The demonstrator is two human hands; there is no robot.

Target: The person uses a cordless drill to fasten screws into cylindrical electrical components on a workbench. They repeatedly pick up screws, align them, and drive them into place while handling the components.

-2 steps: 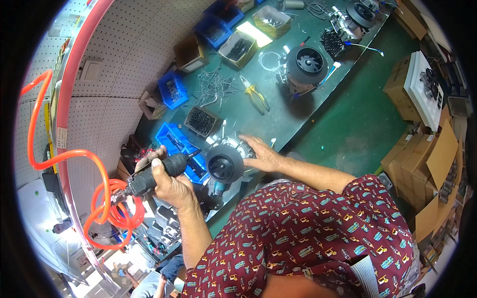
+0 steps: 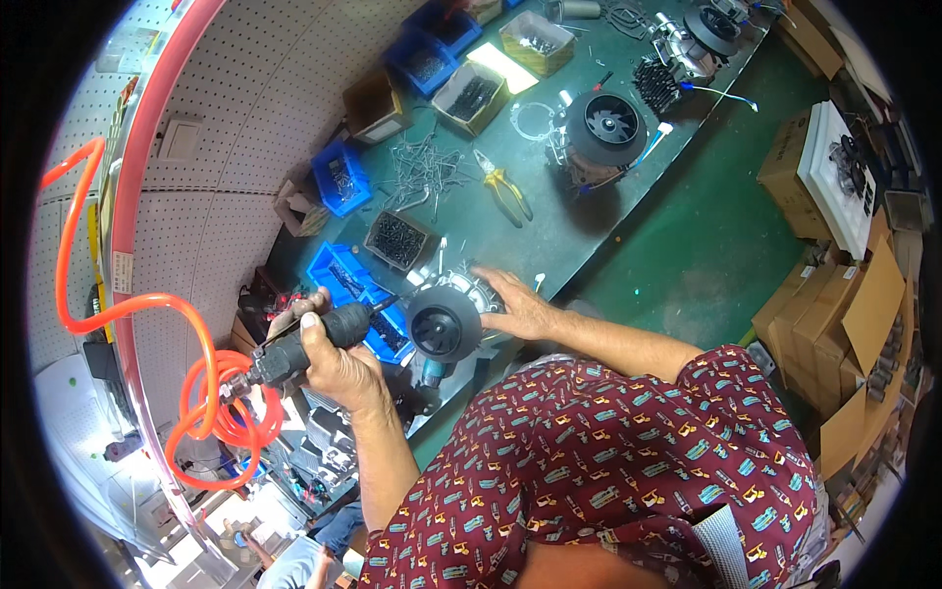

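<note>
My left hand (image 2: 339, 368) is wrapped round a black air screwdriver (image 2: 314, 344), its shaft slanting up and right toward a small engine. That engine (image 2: 446, 319), a silvery metal body with a round black fan on its near side, stands at the bench's front edge. With fingers and thumb apart round its right side, my right hand (image 2: 520, 306) grips the metal body. Whether the screwdriver's tip touches the engine, I cannot tell. Just behind the screwdriver are blue bins (image 2: 343, 275) of dark screws and an open box (image 2: 396, 240) of small black screws.
An orange coiled air hose (image 2: 211, 393) hangs at the left, joined to the screwdriver. Farther along the green bench (image 2: 549, 250) lie yellow-handled pliers (image 2: 505, 191), a heap of thin metal pieces (image 2: 422, 172) and another fan engine (image 2: 603, 133). Cardboard boxes (image 2: 814, 314) stand at the right.
The loops of the orange hose have shifted very slightly. Both hands and the engine look unmoved.
</note>
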